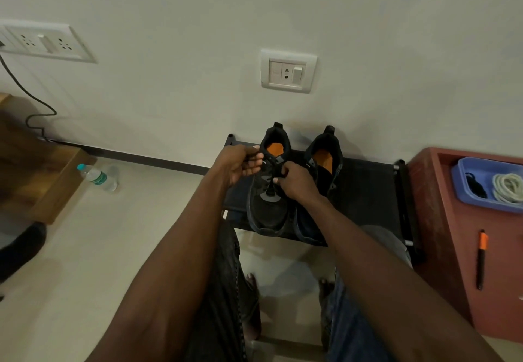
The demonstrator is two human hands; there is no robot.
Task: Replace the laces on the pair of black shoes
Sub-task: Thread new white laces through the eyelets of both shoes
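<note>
Two black shoes with orange insoles stand side by side on a low black rack [368, 192], toes toward me. The left shoe [267, 211] carries a black lace through its eyelets. My left hand [240, 163] pinches a black lace end beside that shoe's collar. My right hand [297, 182] pinches the lace over the shoe's tongue. The right shoe [325, 158] sits partly behind my right hand, and its lacing is too dark to make out.
A blue tray [464, 189] on a red stool [441, 234] at the right holds a black lace [477, 186] and a coil of white lace [508, 187]. An orange and black pen [481, 260] lies on the stool. A water bottle [97, 177] lies on the floor at left.
</note>
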